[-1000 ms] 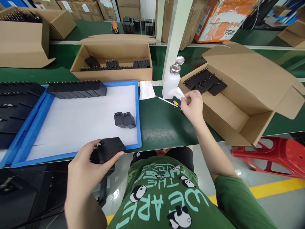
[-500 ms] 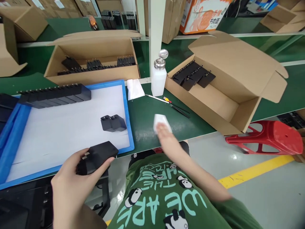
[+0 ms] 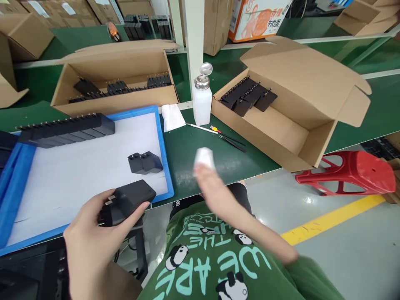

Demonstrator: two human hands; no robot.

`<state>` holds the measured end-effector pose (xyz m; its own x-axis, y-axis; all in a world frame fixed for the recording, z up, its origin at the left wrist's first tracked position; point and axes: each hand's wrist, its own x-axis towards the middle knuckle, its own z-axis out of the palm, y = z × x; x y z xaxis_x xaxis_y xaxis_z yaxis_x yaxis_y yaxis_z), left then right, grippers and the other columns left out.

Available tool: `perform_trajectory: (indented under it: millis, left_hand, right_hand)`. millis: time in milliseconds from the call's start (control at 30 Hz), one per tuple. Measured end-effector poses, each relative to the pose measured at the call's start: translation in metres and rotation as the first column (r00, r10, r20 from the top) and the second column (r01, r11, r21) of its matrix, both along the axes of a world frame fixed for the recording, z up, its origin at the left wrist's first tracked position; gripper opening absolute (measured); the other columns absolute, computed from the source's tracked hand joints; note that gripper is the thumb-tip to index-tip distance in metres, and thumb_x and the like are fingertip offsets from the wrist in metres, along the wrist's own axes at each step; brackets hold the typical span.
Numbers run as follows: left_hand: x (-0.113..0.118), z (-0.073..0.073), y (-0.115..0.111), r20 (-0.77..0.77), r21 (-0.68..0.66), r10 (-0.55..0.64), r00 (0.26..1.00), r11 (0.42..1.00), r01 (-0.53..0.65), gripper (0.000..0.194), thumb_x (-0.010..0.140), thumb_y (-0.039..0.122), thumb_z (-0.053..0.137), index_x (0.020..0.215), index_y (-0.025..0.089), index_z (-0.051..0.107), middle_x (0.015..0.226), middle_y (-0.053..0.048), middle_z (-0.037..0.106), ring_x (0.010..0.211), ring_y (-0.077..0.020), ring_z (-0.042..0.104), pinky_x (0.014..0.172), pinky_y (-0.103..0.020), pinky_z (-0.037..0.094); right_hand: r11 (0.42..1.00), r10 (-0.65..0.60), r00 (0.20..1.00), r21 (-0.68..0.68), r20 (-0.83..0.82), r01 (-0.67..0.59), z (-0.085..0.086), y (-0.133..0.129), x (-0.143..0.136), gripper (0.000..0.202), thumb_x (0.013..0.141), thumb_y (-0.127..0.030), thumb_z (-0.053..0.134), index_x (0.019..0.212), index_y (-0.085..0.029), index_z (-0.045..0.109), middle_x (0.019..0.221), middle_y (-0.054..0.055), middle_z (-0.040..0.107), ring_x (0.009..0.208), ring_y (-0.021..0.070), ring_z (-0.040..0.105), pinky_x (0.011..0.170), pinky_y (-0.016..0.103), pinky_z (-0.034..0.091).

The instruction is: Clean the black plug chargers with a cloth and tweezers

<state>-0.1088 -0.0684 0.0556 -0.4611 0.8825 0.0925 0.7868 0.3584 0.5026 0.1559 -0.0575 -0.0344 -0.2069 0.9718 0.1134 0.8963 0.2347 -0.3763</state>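
A black power adapter point(image 3: 133, 200) with metal prongs is gripped in my left hand point(image 3: 96, 233), over the near edge of the blue-rimmed tray point(image 3: 170, 183). My right hand point(image 3: 212, 183), blurred by motion, pinches a folded white cloth point(image 3: 204, 157) above the green table. Two black adapters point(image 3: 145, 162) stand together on the tray's white surface, and a long row of black adapters point(image 3: 71, 130) lines its far side. Behind my right hand are a white pump bottle point(image 3: 202, 104) with its metal lid raised, a white cloth point(image 3: 173, 117), a white pen-like tool point(image 3: 201, 128) and black tweezers point(image 3: 231, 143).
An open cardboard box point(image 3: 115, 100) with black adapters lies behind the tray. Another open box point(image 3: 265, 146) with black adapters sits at the right. A white post point(image 3: 194, 46) rises behind the bottle. A red stool point(image 3: 371, 173) stands on the floor at right.
The view has shifted slightly. My right hand and its cloth have moved a little to the left. My left hand still holds the adapter, almost in the same place.
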Motion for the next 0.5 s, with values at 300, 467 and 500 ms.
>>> perform_trajectory:
  millis: [300, 467, 500]
  left_hand:
    - [0.0, -0.014, -0.005, -0.094, 0.084, -0.142, 0.985, 0.985, 0.15, 0.054, 0.067, 0.062, 0.075, 0.104, 0.025, 0.064, 0.106, -0.006, 0.073, 0.095, -0.0326, 0.07, 0.089, -0.044, 0.057]
    - [0.003, -0.015, 0.001, -0.131, 0.078, -0.338, 0.932, 0.934, 0.349, 0.049, 0.083, 0.061, 0.066, 0.112, 0.022, 0.06, 0.111, -0.012, 0.07, 0.101, -0.0337, 0.068, 0.088, -0.047, 0.056]
    - [0.005, -0.014, 0.004, -0.149, 0.094, -0.381, 0.912, 0.913, 0.397, 0.048, 0.084, 0.06, 0.067, 0.112, 0.022, 0.06, 0.11, -0.011, 0.07, 0.1, -0.0325, 0.068, 0.086, -0.045, 0.056]
  right_hand:
    - [0.992, -0.002, 0.999, -0.125, 0.046, 0.008, -0.016, 0.06, 0.005, 0.041, 0.097, -0.028, 0.064, 0.136, -0.019, 0.057, 0.151, 0.012, 0.05, 0.137, 0.0294, 0.051, 0.113, 0.056, 0.045]
    - [0.895, -0.394, 0.902, -0.151, 0.177, 0.421, 0.012, -0.05, 0.135, 0.032, 0.097, -0.03, 0.062, 0.128, -0.019, 0.061, 0.134, 0.011, 0.063, 0.116, 0.0239, 0.065, 0.099, 0.047, 0.057]
    - [0.867, -0.447, 0.873, -0.146, 0.198, 0.477, 0.02, -0.069, 0.155, 0.03, 0.097, -0.027, 0.062, 0.125, -0.016, 0.063, 0.126, 0.012, 0.066, 0.11, 0.0243, 0.068, 0.095, 0.046, 0.059]
